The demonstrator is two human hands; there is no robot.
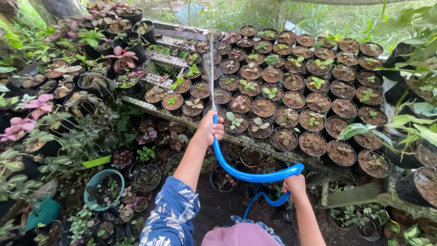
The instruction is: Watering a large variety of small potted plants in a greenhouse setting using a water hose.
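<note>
Left hand: the left hand (pixel 210 129) is closed around the end of a flexible blue plastic hose (pixel 248 175), raised over the plants.
Right hand: the right hand (pixel 295 186) grips the same hose lower down, where it bends.
Water: a thin jet of water (pixel 211 75) rises from the hose end.
Pots: rows of small round black plastic pots (pixel 291 100) with seedlings stand on a wire mesh bench (pixel 150 105).

Blue hose (pixel 255 175) end hidden in left grip (pixel 210 129); rest runs off btm edge.

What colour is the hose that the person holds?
The hose is bright blue, seen clearly in the head view.
</note>
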